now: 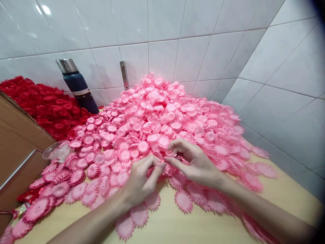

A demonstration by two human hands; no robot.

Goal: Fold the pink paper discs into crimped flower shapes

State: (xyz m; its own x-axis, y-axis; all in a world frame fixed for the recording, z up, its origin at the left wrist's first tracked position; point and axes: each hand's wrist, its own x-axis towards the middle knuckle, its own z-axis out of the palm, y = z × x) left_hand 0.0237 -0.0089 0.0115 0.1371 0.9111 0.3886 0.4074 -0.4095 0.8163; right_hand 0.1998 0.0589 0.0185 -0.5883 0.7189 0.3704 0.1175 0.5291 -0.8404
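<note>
Over the near edge of the big pile of pink scalloped petal discs (157, 125), my two hands work close together with their fingertips almost meeting. My left hand (143, 179) is closed in a pinch, thumb against curled fingers, with a pink petal disc (165, 168) at its tips. Opposite it, my right hand (194, 164) has thumb and fingers bent inward around something too small to make out. Loose pink discs (184, 201) lie below both hands on the pale table (165, 227).
A dark blue bottle (80, 88) with a metal cap stands behind, left of the pink pile. Beside it are heaped red pieces (43, 105) and a cardboard box (20, 142). A clear plastic dish (58, 151) rests among the discs. White tiled walls (162, 20) bound the back and right.
</note>
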